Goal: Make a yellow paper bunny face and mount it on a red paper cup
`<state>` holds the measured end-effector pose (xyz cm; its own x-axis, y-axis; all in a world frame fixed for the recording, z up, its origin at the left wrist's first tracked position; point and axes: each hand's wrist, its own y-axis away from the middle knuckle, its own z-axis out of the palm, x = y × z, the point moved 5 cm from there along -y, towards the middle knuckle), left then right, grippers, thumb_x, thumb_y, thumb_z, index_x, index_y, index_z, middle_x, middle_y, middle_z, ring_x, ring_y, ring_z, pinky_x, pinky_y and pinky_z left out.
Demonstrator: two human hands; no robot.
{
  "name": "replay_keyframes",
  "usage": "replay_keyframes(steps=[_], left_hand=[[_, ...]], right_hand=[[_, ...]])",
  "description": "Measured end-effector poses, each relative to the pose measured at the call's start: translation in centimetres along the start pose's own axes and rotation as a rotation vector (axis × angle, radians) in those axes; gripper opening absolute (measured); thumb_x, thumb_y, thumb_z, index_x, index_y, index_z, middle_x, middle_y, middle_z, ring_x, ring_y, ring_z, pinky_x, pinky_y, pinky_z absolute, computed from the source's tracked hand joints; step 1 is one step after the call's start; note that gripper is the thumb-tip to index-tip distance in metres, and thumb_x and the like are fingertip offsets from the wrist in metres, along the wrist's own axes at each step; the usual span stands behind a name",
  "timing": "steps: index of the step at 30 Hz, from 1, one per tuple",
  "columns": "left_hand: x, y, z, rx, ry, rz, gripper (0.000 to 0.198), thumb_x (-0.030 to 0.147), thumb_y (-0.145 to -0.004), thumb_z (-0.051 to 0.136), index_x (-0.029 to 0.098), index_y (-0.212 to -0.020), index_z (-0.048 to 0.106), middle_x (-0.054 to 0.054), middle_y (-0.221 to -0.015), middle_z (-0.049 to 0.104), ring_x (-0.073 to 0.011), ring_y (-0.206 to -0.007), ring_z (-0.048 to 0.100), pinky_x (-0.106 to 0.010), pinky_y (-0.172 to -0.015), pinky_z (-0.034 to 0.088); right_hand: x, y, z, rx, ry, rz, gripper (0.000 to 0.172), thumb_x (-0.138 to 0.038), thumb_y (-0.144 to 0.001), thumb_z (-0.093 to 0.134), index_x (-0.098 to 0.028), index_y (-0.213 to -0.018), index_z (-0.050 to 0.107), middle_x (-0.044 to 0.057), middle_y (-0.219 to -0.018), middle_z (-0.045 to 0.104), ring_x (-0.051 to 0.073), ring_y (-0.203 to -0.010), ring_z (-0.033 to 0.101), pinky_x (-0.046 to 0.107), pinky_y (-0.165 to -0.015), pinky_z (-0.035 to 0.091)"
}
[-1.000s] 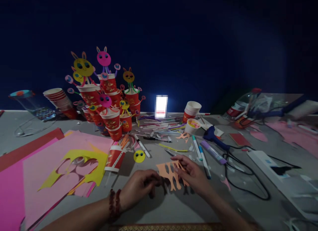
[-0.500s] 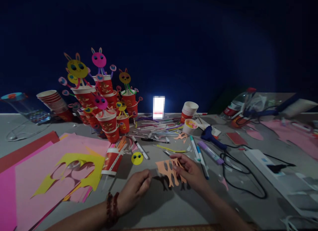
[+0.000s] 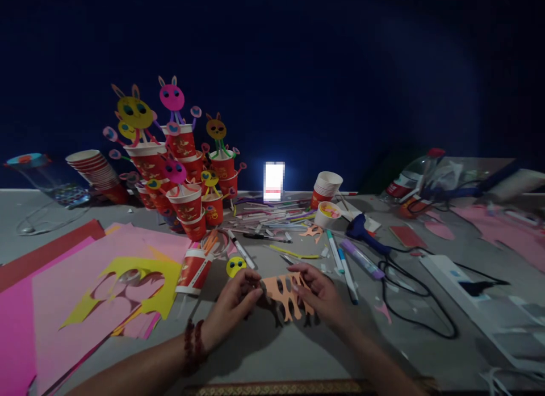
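Note:
An orange paper cut-out [image 3: 284, 294] with several holes and ragged strips hangs just above the grey table between my hands. My right hand [image 3: 322, 297] pinches its right side. My left hand [image 3: 232, 305], with a bead bracelet at the wrist, has its fingers curled at the cut-out's left edge and touches it. A small yellow round paper face [image 3: 235, 266] lies just beyond my left hand, beside a red paper cup [image 3: 192, 271] lying on its side.
Pink and yellow paper sheets [image 3: 106, 282] cover the left. Red cups with rabbit-face toppers [image 3: 179, 163] are stacked at the back left. Markers [image 3: 340, 260], a blue glue gun [image 3: 361, 228], black cables [image 3: 409, 305], a lit phone [image 3: 273, 181] and a power strip [image 3: 464, 282] lie beyond and to the right.
My left hand has moved up and right, from the table below the cut-out to its left edge. The cut-out and my right hand shifted slightly left.

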<state>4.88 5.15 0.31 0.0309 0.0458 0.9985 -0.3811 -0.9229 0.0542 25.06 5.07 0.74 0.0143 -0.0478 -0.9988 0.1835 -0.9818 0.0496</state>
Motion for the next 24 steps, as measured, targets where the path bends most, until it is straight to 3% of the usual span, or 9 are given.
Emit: replay_keyframes(steps=[5,10,24], left_hand=[[-0.15,0.02,0.06,-0.022,-0.048,0.006,0.024,0.041,-0.091,0.057,0.018,-0.100,0.055,0.001,-0.077,0.056,-0.0097,-0.060,0.052,-0.018,-0.052,0.040],[-0.45,-0.12,0.04,-0.027,-0.068,-0.017,0.027,0.043,-0.090,0.056,0.016,-0.093,0.055,0.002,-0.069,0.054,-0.0077,-0.051,0.045,-0.018,-0.047,0.035],[-0.43,-0.03,-0.05,-0.043,-0.054,0.002,0.021,0.037,-0.093,0.054,0.016,-0.093,0.057,0.001,-0.069,0.058,-0.0082,-0.053,0.048,-0.018,-0.051,0.038]], right_hand=[[0.49,0.16,0.52,-0.057,0.013,-0.037,0.034,-0.042,-0.085,0.067,-0.023,-0.112,0.060,0.003,-0.087,0.061,0.016,-0.077,0.058,0.025,-0.065,0.047],[0.66,0.40,0.80,-0.092,0.061,-0.036,0.032,-0.040,-0.088,0.064,-0.023,-0.114,0.059,0.002,-0.085,0.061,0.015,-0.073,0.057,0.024,-0.062,0.046],[-0.26,0.90,0.27,-0.001,0.290,-0.120,0.026,-0.038,-0.091,0.057,-0.021,-0.111,0.060,0.004,-0.086,0.065,0.017,-0.075,0.061,0.026,-0.064,0.048]])
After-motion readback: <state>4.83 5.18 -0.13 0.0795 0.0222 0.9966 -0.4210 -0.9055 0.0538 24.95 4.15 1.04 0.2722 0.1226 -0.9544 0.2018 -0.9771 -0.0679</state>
